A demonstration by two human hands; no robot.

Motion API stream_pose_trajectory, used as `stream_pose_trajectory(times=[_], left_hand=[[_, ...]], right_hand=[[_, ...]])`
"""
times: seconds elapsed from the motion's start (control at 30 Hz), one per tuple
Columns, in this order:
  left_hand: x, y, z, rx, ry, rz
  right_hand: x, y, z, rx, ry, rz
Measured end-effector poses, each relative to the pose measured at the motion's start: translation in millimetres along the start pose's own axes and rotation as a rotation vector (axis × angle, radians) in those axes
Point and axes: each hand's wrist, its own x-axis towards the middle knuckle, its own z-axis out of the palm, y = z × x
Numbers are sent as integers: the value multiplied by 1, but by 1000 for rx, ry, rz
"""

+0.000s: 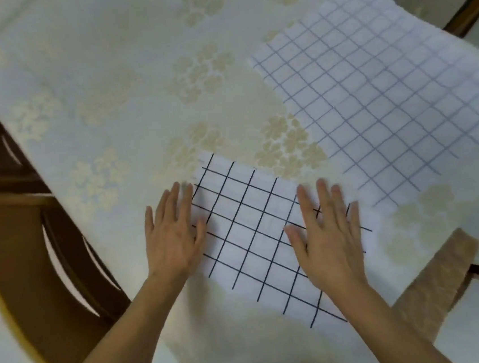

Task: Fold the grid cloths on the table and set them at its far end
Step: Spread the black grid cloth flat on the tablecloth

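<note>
both hands lie flat, fingers spread, gripping nothing: the left hand (173, 235) on the left edge of the black-grid cloth (256, 238), the right hand (326, 231) on its right half. the blue-grid cloth (385, 92) lies far-right, nearer the right hand.
</note>
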Motion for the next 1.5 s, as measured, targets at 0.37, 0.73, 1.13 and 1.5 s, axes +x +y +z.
stream_pose_trajectory(times=[0.37,0.73,1.13,1.5], left_hand=[[-44,-28,-10,-84,-8,-355],[-38,-18,1,-169,35,-482],[-36,-20,1,-146,66,-500],[-26,-21,5,-111,-40,-529]], right_hand=[[132,-46,-6,-169,-124,-800],[208,-130,12,-145,-243,-1254],[231,-154,16,-155,-303,-1346],[238,-158,19,-183,-424,-1359]])
